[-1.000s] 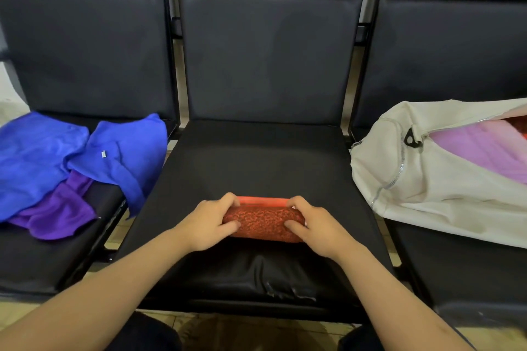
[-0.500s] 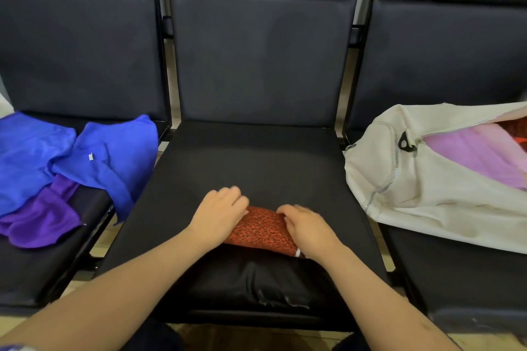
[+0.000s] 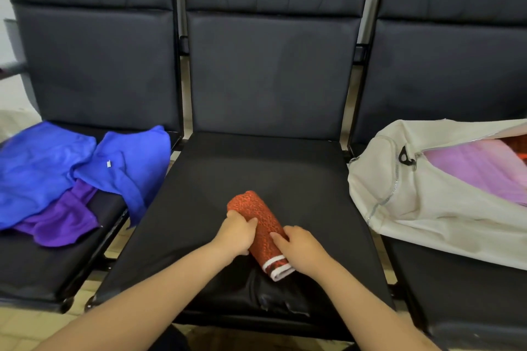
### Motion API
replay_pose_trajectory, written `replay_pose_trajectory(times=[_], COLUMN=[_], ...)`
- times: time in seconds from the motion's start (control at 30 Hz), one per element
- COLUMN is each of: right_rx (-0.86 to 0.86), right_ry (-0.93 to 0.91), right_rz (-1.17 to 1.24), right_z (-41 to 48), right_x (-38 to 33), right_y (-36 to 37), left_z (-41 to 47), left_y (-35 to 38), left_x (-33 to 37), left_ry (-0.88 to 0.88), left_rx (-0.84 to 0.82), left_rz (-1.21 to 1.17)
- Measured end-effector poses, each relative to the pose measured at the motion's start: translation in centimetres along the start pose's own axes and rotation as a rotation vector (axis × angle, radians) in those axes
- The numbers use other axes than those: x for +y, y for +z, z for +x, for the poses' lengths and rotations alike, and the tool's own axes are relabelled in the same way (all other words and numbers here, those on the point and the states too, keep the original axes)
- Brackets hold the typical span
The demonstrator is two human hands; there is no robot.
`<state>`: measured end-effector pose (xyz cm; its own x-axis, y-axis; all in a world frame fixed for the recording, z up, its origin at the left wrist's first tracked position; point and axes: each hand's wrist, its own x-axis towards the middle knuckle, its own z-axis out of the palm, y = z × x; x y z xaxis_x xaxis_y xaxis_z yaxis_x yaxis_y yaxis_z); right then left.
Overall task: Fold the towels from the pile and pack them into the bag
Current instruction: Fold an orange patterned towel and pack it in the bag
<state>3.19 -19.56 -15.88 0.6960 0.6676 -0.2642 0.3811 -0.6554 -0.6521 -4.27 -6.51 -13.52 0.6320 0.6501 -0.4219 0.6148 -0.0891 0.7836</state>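
Note:
A red patterned towel (image 3: pixel 261 219), rolled tight with a white-striped end toward me, lies on the middle black seat (image 3: pixel 299 174). My left hand (image 3: pixel 237 232) grips its left side, thumb over the top. My right hand (image 3: pixel 302 248) holds its right side near the striped end. On the left seat lies the pile: blue towels (image 3: pixel 85 168) over a purple towel (image 3: pixel 62 219). On the right seat a cream zip bag (image 3: pixel 422 208) lies open, showing a pink towel (image 3: pixel 473 171) and a bit of red cloth inside.
Three black padded seats stand in a row with tall backrests and metal frame bars between them. The middle seat's front cushion is creased and torn near its front edge (image 3: pixel 273 302). Tiled floor shows below the seats.
The rolled red towel has turned from lying crosswise to pointing away from me, its striped end now toward me. Both hands shifted with it and still hold it.

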Motion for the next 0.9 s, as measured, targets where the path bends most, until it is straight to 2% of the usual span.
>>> replay_pose_trajectory(times=[0.07,0.1,0.23,0.37,0.5,0.57,0.7,0.8,0.9], right_rx=[0.045,0.057,0.102,0.217,0.161,0.139,0.255,0.312,0.393], right_ry=[-0.013,-0.017,-0.018,0.033,0.141,0.107,0.037,-0.047,-0.045], right_rz=[0.042,0.087,0.235,0.407,0.661,0.707,0.929,1.015,1.022], right_z=[-0.2,-0.4,-1.4,-1.5,-1.9,-2.5,-3.7,-4.7,-5.8], right_x=[-0.1,-0.1,-0.4,-0.7,-1.1,-1.1,-0.5,0.5,1.3], right_y=[0.5,0.6,-0.1,-2.1,-6.4,-8.8,-13.5,-17.0,-20.6], left_z=[-0.3,-0.4,-1.3,-2.5,-4.0,-4.4,-5.9,-6.9,-7.6], left_y=[1.3,2.0,3.7,4.1,4.6,5.2,6.8,8.6,11.0], left_x=[0.3,0.3,1.0,3.1,6.4,8.1,12.0,15.2,18.4], left_ry=[-0.111,-0.153,-0.194,-0.07,0.086,0.13,0.184,0.323,0.451], left_rx=[-0.068,-0.077,-0.025,-0.065,-0.187,-0.244,-0.379,-0.398,-0.428], left_rz=[-0.386,-0.503,-0.678,-0.746,-0.751,-0.76,-0.78,-0.719,-0.657])
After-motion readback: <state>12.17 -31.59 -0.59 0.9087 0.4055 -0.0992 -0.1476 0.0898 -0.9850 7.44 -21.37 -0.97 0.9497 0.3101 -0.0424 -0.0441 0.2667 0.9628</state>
